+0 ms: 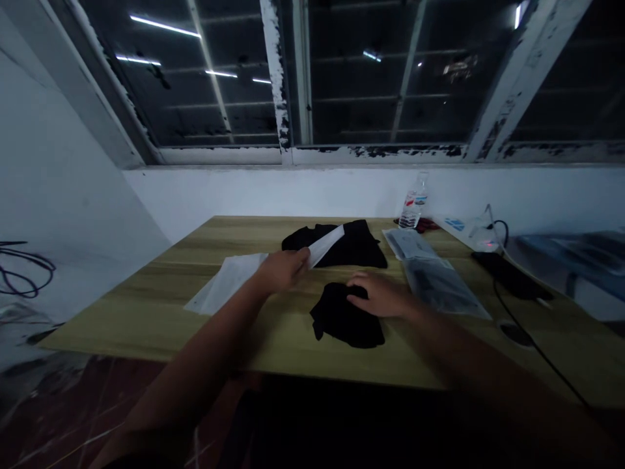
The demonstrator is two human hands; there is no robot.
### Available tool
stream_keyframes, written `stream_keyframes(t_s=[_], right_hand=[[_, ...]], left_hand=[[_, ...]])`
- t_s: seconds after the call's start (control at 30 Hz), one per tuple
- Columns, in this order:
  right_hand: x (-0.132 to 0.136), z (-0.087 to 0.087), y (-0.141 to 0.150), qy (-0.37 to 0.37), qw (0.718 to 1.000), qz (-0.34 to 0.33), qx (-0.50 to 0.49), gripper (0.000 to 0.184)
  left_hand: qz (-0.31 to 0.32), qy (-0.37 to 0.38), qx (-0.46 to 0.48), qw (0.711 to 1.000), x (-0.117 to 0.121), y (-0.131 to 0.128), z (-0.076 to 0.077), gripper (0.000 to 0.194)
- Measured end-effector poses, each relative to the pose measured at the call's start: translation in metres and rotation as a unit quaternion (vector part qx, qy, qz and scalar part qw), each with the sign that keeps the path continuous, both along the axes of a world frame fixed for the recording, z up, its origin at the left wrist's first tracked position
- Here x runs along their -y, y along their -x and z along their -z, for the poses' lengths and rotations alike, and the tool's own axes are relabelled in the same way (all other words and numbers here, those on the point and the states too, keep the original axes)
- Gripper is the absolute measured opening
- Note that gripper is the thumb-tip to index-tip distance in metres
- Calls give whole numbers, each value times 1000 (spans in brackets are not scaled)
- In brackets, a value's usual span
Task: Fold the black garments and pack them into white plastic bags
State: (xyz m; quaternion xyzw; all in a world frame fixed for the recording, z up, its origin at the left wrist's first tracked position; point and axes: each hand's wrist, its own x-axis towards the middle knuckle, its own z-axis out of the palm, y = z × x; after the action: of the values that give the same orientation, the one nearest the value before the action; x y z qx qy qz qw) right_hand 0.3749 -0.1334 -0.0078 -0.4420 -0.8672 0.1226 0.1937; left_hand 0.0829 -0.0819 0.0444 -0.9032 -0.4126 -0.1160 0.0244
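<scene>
My left hand (286, 268) is closed on a thin white sheet (326, 245), which slants up to the right from the fingers. Whether it is paper or a flat bag I cannot tell. Under and beside my left forearm lie more white sheets (229, 280). My right hand (375, 294) rests at the upper right of a crumpled black cloth (347, 319), thumb and fingers bent around some of its fabric. Behind both hands, a second black cloth (359, 244) lies spread on the table, partly covered by the raised white sheet.
On the wooden table (161, 293), two clear plastic packets (439, 283) lie to the right. A water bottle (414, 202) stands at the back by the wall. Farther right are a black phone-like device (510, 275), a cable (532, 342) and a round table hole (516, 333).
</scene>
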Motion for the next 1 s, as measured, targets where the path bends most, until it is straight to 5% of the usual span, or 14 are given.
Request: stream_keyframes(t_s=[0.07,0.23,0.47,0.73,1.0], right_hand=[[9,-4,7,16,1000,-12,16,24],[31,-15,18,49,997,-48,45,25],[29,-23,21,-8,996,-92,-15,23],[26,-12,25,-110,986,-25,126,32],[30,-4,26,-59,984,22,166,61]], left_hand=[[-28,3,-65,998,6,-17,11,35],[55,24,-127,990,12,-37,31,35],[36,49,-112,992,11,-43,28,19],[46,99,23,994,1,-33,34,25],[68,171,136,974,-5,-29,34,40]])
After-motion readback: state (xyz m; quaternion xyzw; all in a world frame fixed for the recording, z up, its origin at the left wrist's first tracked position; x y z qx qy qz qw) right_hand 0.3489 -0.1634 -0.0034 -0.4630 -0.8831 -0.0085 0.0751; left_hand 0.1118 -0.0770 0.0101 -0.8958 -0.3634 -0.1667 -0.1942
